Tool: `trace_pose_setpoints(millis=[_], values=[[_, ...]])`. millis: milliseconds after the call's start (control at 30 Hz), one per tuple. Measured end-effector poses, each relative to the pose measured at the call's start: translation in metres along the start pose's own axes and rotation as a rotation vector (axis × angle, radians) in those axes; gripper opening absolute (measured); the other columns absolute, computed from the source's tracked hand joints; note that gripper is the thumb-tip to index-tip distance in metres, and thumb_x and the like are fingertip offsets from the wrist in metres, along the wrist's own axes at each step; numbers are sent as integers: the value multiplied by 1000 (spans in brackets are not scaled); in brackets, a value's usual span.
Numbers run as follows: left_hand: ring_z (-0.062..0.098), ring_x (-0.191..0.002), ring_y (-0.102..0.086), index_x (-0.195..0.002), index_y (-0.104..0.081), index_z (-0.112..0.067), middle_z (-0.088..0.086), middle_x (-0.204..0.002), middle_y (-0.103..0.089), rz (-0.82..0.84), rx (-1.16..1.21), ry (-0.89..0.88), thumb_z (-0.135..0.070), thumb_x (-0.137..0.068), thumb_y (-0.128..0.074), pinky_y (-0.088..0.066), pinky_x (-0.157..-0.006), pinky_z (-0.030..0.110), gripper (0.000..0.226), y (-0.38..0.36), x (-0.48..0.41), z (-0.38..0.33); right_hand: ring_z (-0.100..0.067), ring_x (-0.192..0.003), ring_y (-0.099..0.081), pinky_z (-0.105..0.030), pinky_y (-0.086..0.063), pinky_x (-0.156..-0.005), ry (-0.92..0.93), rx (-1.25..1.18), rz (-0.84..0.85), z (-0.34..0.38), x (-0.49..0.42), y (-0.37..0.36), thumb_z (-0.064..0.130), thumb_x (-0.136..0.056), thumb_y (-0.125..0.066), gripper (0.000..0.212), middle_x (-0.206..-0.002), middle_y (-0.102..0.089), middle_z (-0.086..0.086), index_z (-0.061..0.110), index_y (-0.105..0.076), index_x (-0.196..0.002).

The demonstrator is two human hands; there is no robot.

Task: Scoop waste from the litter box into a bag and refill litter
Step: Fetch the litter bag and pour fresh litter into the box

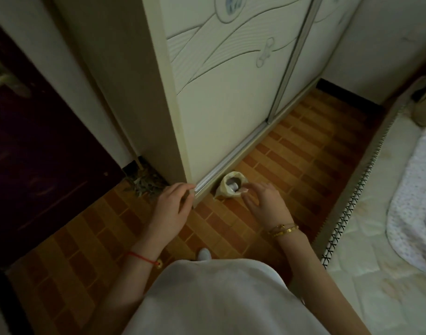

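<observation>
The left hand [173, 204] touches the corner of the big wardrobe [231, 105], fingers straight. The right hand [265, 204] hangs open and empty just by a small tan bag [224, 189] on the floor [291, 153]. The bag looks soft and light; pinch its rim.

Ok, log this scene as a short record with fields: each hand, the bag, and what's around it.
left hand: fingers relaxed by the wardrobe's lower corner, holding nothing
right hand: fingers spread at the bag's rim, not gripping; contact unclear
bag: small, beige, open-topped, on the floor against the wardrobe base, something pale inside
floor: brick-pattern
far right: mattress
</observation>
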State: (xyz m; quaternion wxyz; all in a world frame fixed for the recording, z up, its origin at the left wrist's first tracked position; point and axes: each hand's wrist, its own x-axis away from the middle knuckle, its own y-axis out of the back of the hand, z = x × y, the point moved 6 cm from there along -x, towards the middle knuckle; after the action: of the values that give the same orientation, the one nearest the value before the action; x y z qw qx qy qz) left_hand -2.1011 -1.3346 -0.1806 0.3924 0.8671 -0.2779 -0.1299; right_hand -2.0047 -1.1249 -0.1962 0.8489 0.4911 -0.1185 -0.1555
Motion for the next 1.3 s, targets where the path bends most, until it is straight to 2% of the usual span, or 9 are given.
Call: trace_pose_setpoints(millis=[67, 233, 400, 667, 900, 1067, 1200, 1300], values=[[13, -116, -52, -127, -61, -15, -1, -123, -61, 30, -2, -47, -23, -101, -47, -44, -95, 24, 31, 0, -25, 0, -17, -105, -55, -31, -43, -91, -25, -19, -20, -2, -16, 3, 33, -94, -52, 28, -112, -65, 2, 23, -61, -118], [14, -117, -53, -128, -61, -15, 0, -123, -62, 76, -2, -90, -22, -101, -47, -48, -98, 33, 31, -3, -74, 0, -15, -104, -56, -30, -45, -90, -88, -32, -37, -13, -47, 4, 35, -95, -51, 24, -111, -65, 4, 27, -61, -116], [6, -115, -52, -127, -61, -18, -3, -123, -61, 115, -11, -130, -21, -101, -49, -44, -97, 22, 30, -14, -117, -1, -17, -104, -56, -30, -45, -90, -136, -36, -32, -31, -79, 6, 34, -95, -51, 27, -112, -65, 1, 22, -62, -117], [13, -111, -56, -125, -63, -16, -1, -119, -64, 63, -13, -72, -22, -100, -51, -46, -96, 26, 29, -47, -186, -11, -20, -110, -53, -34, -45, -92, -136, -22, 68, -85, -145, 22, 33, -95, -51, 30, -115, -63, -3, 20, -61, -120], [18, -113, -57, -124, -63, -14, 3, -120, -65, 8, 16, 55, -22, -100, -50, -49, -98, 35, 28, -96, -250, -35, -20, -113, -52, -35, -46, -95, -52, 34, 183, -152, -228, 51, 31, -96, -48, 30, -118, -64, -2, 19, -60, -121], [27, -108, -62, -117, -67, -5, 11, -114, -68, -47, -6, 172, -12, -97, -55, -43, -94, 28, 23, -135, -292, -43, -22, -114, -52, -38, -47, -93, -47, 35, 324, -202, -275, 48, 31, -96, -47, 30, -120, -62, -4, 21, -59, -121], [28, -102, -64, -117, -66, -4, 15, -110, -69, 11, 14, 305, -14, -98, -53, -41, -85, 24, 25, -175, -314, -37, -25, -115, -52, -39, -46, -93, -30, 85, 431, -230, -304, 35, 31, -97, -46, 31, -121, -62, -6, 17, -59, -122], [31, -100, -65, -117, -66, -6, 16, -109, -69, 61, 17, 376, -14, -98, -52, -49, -87, 32, 25, -211, -331, -13, -26, -110, -55, -40, -49, -89, -49, 104, 483, -250, -330, 14, 30, -97, -45, 30, -117, -64, -9, 15, -60, -118]])
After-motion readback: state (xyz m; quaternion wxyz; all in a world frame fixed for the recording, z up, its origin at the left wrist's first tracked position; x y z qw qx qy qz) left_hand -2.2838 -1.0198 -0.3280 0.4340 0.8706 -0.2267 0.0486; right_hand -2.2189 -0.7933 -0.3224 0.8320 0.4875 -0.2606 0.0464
